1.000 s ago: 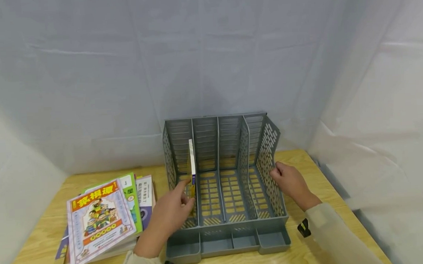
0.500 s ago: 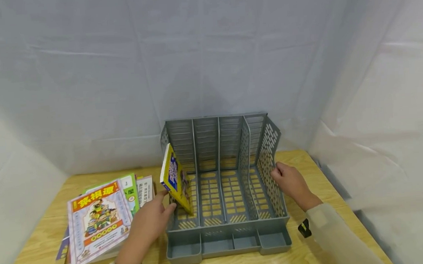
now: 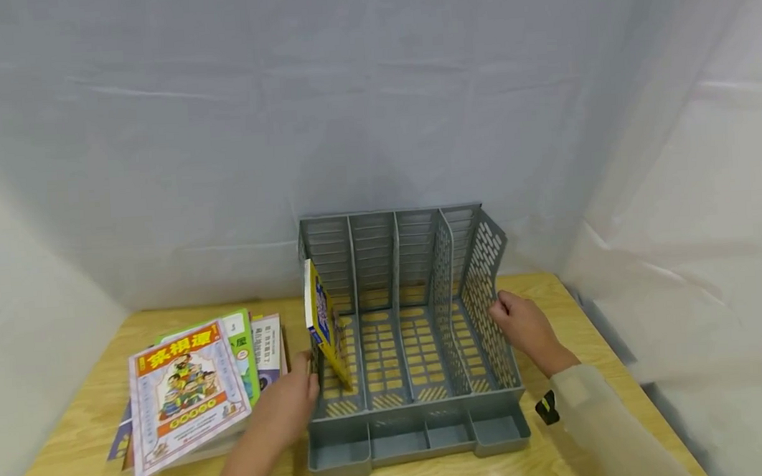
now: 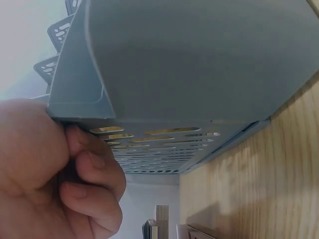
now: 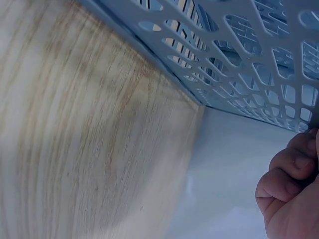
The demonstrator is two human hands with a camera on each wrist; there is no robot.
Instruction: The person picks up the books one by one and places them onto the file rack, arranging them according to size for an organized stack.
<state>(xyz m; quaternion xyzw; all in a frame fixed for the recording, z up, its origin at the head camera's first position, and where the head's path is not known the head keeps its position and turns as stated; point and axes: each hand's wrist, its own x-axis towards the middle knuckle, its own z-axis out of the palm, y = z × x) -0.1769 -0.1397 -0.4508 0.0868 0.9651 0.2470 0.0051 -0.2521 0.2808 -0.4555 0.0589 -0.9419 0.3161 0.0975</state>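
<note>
Take the likely light, stiff file organizer (image 3: 417,412) (plastic-looking) by its sidewalls (image 3: 486,261), clamped by left hand (image 3: 286,402) at nine o'clock, right hand (image 3: 527,331) at three.

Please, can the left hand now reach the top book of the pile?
Probably yes: the top book lies uncovered near the left hand, which would first need to release the organizer it grips.

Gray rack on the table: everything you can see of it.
The gray rack looks like molded plastic and stands upright on the wood-grain table. Three dividers split it into four slots, with perforated side walls, slatted back and grid floor; a front tray has four compartments, the outer two jutting forward. A yellow book sits tilted in the leftmost slot. The left hand grips the rack's left side, the right hand its right side.
</note>
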